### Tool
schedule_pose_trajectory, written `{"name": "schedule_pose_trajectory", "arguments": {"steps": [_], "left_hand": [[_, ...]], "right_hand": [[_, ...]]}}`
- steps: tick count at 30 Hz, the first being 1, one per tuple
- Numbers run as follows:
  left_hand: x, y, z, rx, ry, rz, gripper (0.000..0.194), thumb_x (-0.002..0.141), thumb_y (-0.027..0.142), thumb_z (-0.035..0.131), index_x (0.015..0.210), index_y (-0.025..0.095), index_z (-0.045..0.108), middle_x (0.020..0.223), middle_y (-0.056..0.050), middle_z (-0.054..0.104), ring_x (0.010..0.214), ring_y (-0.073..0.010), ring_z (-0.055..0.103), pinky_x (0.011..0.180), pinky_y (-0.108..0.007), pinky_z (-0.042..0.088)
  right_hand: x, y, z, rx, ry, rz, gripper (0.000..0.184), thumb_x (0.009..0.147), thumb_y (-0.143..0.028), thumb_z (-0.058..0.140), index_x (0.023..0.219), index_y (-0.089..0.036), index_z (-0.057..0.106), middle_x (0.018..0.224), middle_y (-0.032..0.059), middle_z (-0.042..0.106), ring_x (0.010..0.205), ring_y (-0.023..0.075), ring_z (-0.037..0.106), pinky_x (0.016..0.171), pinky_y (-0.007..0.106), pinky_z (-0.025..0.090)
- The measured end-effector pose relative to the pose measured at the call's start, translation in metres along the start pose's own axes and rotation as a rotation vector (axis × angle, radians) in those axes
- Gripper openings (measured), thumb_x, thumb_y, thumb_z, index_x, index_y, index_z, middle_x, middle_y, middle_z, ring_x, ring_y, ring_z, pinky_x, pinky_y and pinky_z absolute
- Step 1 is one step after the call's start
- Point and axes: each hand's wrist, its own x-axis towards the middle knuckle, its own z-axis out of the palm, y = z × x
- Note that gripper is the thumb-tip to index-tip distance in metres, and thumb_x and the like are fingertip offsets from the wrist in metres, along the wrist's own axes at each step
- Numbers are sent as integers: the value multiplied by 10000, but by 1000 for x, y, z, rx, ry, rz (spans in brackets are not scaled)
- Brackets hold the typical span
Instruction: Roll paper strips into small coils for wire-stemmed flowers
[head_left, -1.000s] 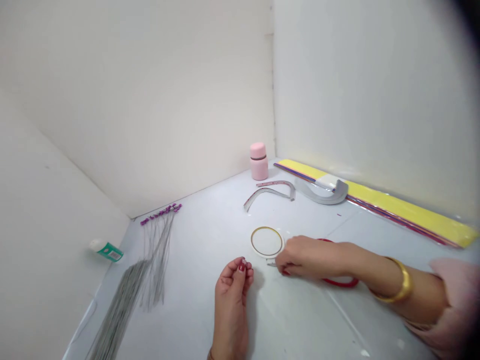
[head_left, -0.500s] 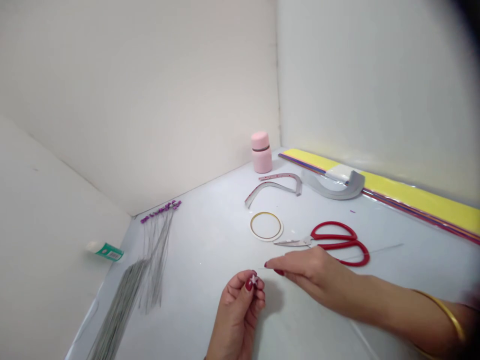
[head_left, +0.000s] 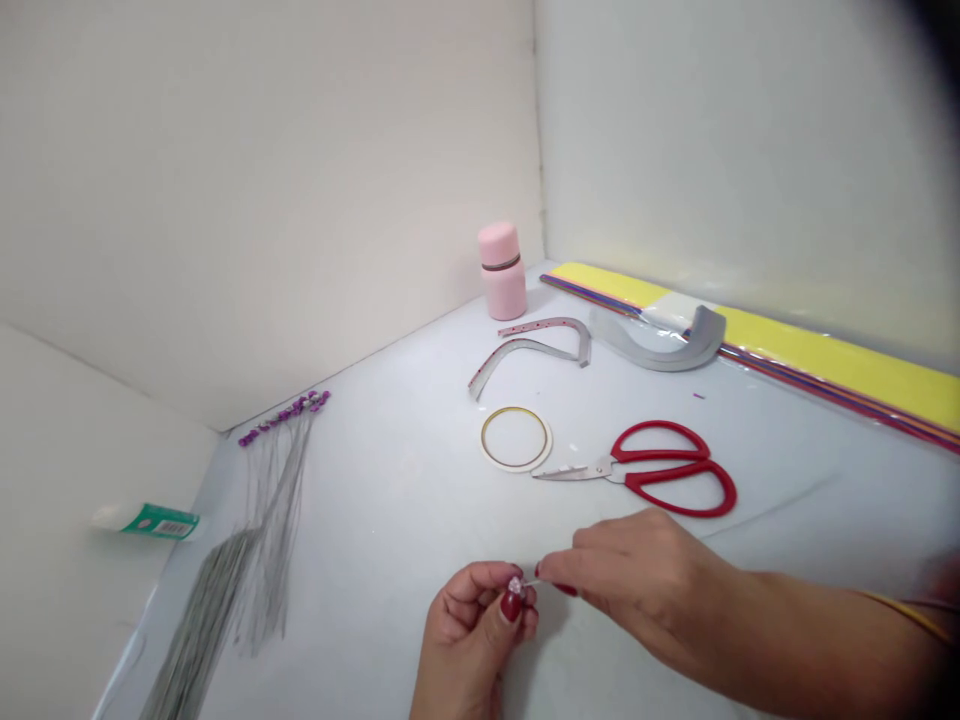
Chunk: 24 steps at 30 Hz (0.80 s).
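Observation:
Between thumb and fingertips, my left hand (head_left: pixel 476 632) pinches a tiny pale pinkish flower-like piece (head_left: pixel 515 585). My right hand (head_left: pixel 637 565) is closed on a thin wire (head_left: pixel 530 582), whose tip reaches the small piece; whether it has gone in I cannot tell. The wire's long end stretches out past the right hand over the table. Beyond the right hand lie red-handled scissors (head_left: pixel 675 478), blades slightly apart and pointing left. A roll of narrow white tape (head_left: pixel 549 440) lies flat by the blade tips.
A bundle of grey wires (head_left: pixel 199 620) lies at the left, with purple-tipped stems (head_left: pixel 285 415) above it. A green-and-white tube (head_left: pixel 161 521) is at the left edge. Farther back are a pink bottle (head_left: pixel 502 275), curled strips (head_left: pixel 540 340) and yellow sheets (head_left: pixel 795 345) along the wall.
My right hand has come closer to the left, bringing the wire tip to the small piece. The left hand keeps its pinch. The camera view has shifted slightly.

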Motion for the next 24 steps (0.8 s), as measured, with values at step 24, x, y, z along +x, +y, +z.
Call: {"name": "schedule_pose_trajectory", "arguments": {"steps": [24], "left_hand": [[1,0,0,59,40,10,267,397,244,827,572,134,659,524,-17,632,441,-73,528,488,-181,449]], "right_hand": [[-1,1,2,-3,-118,5,328,794,-69,362,1033,-223,525,624,-23,545,531,119,467,502,245,268]]}}
